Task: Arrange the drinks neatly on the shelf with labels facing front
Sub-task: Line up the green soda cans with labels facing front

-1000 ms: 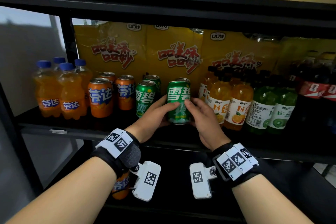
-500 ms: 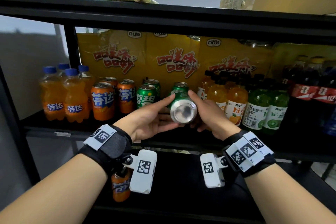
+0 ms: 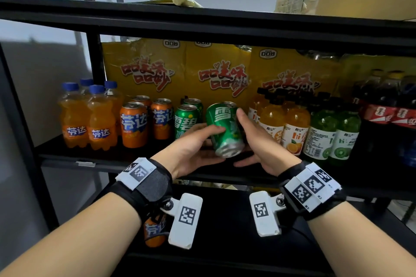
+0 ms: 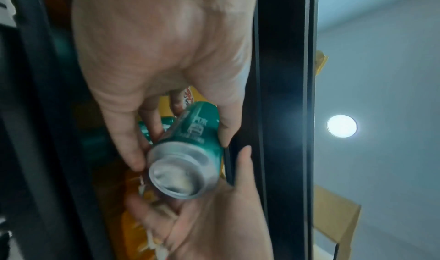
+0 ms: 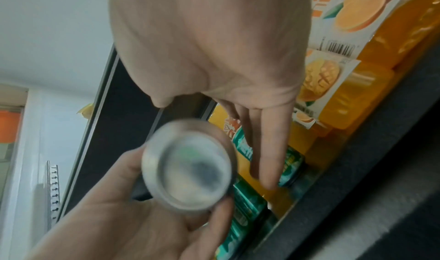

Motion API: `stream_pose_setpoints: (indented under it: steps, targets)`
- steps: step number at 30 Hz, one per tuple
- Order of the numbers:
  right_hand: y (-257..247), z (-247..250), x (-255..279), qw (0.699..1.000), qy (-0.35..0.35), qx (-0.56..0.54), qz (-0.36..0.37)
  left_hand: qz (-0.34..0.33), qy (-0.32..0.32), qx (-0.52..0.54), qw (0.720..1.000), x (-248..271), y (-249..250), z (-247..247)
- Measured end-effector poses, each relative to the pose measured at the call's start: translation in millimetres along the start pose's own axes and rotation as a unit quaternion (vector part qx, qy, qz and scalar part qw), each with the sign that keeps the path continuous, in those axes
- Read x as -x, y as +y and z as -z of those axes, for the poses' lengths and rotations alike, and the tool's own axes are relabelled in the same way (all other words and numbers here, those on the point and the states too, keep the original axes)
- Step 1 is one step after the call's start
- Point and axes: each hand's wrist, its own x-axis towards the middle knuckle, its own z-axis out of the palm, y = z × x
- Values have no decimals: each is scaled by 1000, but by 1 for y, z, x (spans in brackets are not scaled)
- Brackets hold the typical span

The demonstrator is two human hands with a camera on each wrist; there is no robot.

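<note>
Held can: a green can (image 3: 225,129) lifted above the front edge of the middle shelf (image 3: 63,155), tilted with its top leaning back toward the shelf and its bare silver base (image 4: 181,171) turned toward the viewer; white characters of its label face up and forward.
Left hand: the left hand (image 3: 193,148) holds the can from the left, thumb laid across the green side, fingers curled beneath it.
Right hand: the right hand (image 3: 254,141) holds the can from the right, fingers (image 5: 266,151) extended along its far side, thumb (image 3: 245,162) below the base.
Standing green cans: two green cans (image 3: 186,119) stand upright just left of the held can, labels frontward; another can top (image 3: 230,104) shows behind it.
Orange cans: orange cans (image 3: 133,124) stand left of the green ones.
Orange soda bottles: blue-capped bottles (image 3: 99,117) at the shelf's left end.
Juice bottles: orange juice bottles (image 3: 295,128) just right of the hands, then green kiwi bottles (image 3: 342,139).
Cola bottles: dark bottles (image 3: 382,105) with red labels at the far right.
Backdrop: yellow cartons (image 3: 216,69) line the rear of the shelf.
Lower shelf: one orange can (image 3: 155,229) stands below, partly hidden by the left wrist.
</note>
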Motion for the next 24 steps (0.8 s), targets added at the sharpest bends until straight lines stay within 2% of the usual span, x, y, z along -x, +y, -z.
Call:
stream_pose_setpoints:
  steps: [4,6,8,11,14,17,21,23,24]
  targets:
    - [4,4,-1,986,47,19,157,-119,-25,-74,990,1,-8,7]
    - [8,4,0,975,56,33,211,-191,-38,-160,968,-1,-11,10]
    - [12,-2,4,961,85,78,250,-254,-53,-257,931,-4,-16,9]
    - [16,-12,11,932,120,103,325,-328,-2,-328,886,-9,-25,5]
    - [23,-17,16,912,132,101,375,-378,50,-325,865,-13,-33,6]
    - [25,-21,17,908,136,88,386,-396,54,-331,855,-14,-33,6]
    - [16,-19,5,928,108,60,352,-381,49,-318,867,-13,-27,12]
    - [11,-16,-7,943,120,64,303,-394,91,-302,863,-8,-28,19]
    - [9,-14,-14,951,123,77,274,-413,133,-300,850,-5,-29,23]
